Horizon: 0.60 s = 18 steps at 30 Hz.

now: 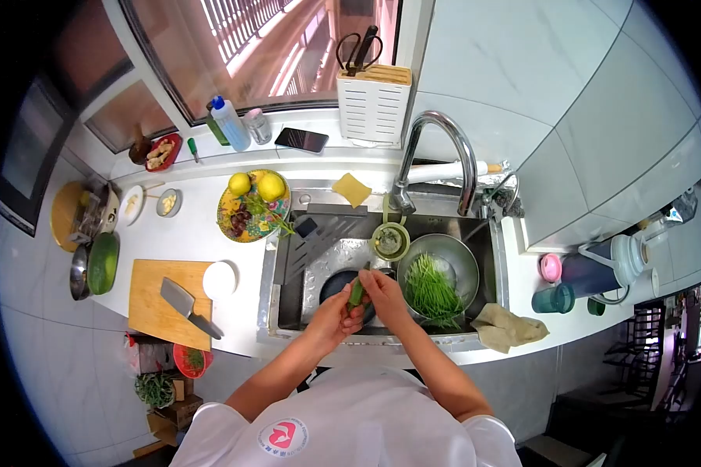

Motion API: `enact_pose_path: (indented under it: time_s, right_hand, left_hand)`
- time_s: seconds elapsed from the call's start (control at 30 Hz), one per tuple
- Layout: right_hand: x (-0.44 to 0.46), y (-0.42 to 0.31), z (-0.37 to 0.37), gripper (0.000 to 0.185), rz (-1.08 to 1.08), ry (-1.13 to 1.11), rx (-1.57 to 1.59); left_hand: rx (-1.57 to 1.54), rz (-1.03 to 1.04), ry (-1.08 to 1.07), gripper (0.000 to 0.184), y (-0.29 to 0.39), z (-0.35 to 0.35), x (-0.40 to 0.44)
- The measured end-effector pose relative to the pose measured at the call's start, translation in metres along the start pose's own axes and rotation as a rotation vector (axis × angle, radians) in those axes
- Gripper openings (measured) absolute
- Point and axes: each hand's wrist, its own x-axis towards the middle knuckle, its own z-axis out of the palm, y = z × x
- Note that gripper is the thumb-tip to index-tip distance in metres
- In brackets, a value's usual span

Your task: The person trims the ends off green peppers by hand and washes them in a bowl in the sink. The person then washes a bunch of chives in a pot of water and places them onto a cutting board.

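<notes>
"So, what could go wrong from here, in your opinion?"

"I think the green vegetable [356, 294] could slip away. Its skin looks smooth, and if it is also wet, which I cannot tell, too strong a squeeze could push it out. It would then probably drop into the sink [336, 254], perhaps onto the dark round dish [333, 286] below."

"And into the metal bowl [464, 260]?"

"That is less likely, I believe. The bowl with the green stalks [431, 289] stands more to the right, so only a sideways slip would mix the two."

"Where exactly is the vegetable relative to the fingers?"

"It is held tilted over the sink, between both hands. The fingers of the left hand [335, 316] are curled around its lower part. Those of the right hand [387, 296] are on its upper part and seem to pinch it, though their far side is hidden."

"Is any end free?"

"Yes, a short tip shows beyond the right thumb, pointing forward. The knife [177, 296] lies well apart, on the board [148, 313], so I judge a cut improbable."
</notes>
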Motion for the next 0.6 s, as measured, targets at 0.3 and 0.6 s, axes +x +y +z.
enact_pose_path:
  time_s: [0.3, 0.6]
  right_hand:
    - [-0.018, -0.040, 0.021, 0.031, -0.259, -0.071, 0.413]
    - [-0.011, -0.023, 0.013, 0.017, -0.106, 0.056, 0.429]
  left_hand:
    - [-0.168, -0.139, -0.070, 0.032, 0.013, -0.007, -0.013]
    - [-0.007, -0.070, 0.032, 0.039, 0.008, 0.015, -0.023]
